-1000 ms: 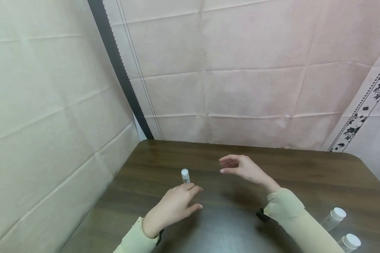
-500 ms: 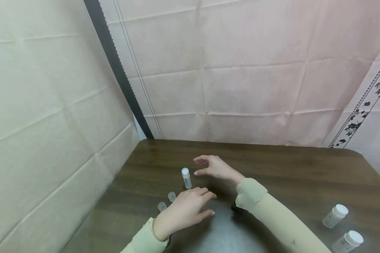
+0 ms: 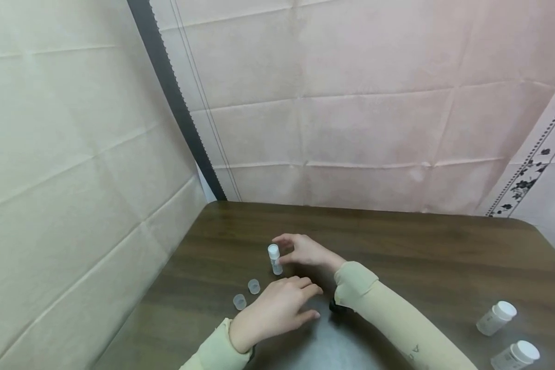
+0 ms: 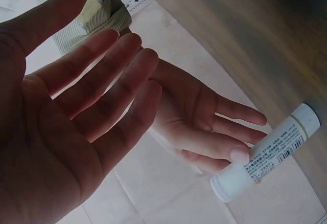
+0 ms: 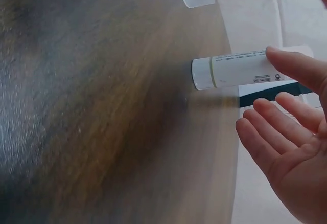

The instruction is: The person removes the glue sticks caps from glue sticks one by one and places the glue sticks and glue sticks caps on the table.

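Note:
A slim white bottle [image 3: 275,261] with a printed label and barcode stands upright on the table. My right hand [image 3: 307,251] is at its right side, with the thumb [image 5: 294,65] in front of the label and the fingers spread behind, not closed round it. Whether the thumb touches the bottle I cannot tell. My left hand [image 3: 279,308] hovers nearer to me, palm down, fingers loosely extended and holding nothing. Two small translucent cups, the far cup [image 3: 254,286] and the near cup [image 3: 240,301], are just left of that hand.
Two white-capped clear bottles, the upper one [image 3: 496,318] and the lower one [image 3: 515,355], stand at the table's right. The brown wooden table [image 3: 398,231] ends against a pale cloth backdrop [image 3: 361,128]. Another cloth [image 3: 97,216] hangs along the left.
My right hand has moved left across the table to the slim bottle. The left hand has shifted slightly right and nearer to me, uncovering the two small cups.

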{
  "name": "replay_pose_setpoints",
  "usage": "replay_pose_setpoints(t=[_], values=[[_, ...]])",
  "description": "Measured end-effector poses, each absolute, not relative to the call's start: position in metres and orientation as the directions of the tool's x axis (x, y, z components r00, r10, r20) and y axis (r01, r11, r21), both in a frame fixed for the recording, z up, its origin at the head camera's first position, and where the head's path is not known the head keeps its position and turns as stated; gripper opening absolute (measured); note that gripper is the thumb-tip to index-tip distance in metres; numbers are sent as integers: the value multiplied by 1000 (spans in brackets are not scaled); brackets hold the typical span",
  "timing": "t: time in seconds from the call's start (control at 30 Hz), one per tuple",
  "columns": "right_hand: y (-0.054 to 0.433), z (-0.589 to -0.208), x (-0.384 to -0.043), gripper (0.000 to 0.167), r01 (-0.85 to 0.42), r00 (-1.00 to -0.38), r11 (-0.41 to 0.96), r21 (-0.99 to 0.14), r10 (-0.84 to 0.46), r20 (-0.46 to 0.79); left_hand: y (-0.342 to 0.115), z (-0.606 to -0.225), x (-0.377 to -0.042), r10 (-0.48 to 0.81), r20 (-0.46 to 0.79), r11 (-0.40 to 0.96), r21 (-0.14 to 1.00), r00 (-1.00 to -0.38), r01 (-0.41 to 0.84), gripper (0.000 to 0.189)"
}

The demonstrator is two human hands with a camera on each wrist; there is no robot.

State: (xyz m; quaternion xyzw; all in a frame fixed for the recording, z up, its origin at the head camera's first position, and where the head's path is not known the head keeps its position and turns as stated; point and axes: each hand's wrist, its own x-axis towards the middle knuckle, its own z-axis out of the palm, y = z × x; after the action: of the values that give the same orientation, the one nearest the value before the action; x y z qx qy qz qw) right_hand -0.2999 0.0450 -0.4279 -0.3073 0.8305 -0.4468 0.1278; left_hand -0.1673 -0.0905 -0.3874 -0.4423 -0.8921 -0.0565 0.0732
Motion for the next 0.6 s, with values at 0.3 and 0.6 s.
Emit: replay_pose_setpoints(t=[0.3, 0.6], values=[[36, -438, -298, 28, -441, -734, 398, -805, -676, 68, -89, -390, -167, 792, 176, 593, 8, -585, 805, 33], [32, -441, -291, 32, -430, -739, 406, -806, -671, 56, -88, -389, -166, 803, 189, 578, -11, -566, 816, 33]])
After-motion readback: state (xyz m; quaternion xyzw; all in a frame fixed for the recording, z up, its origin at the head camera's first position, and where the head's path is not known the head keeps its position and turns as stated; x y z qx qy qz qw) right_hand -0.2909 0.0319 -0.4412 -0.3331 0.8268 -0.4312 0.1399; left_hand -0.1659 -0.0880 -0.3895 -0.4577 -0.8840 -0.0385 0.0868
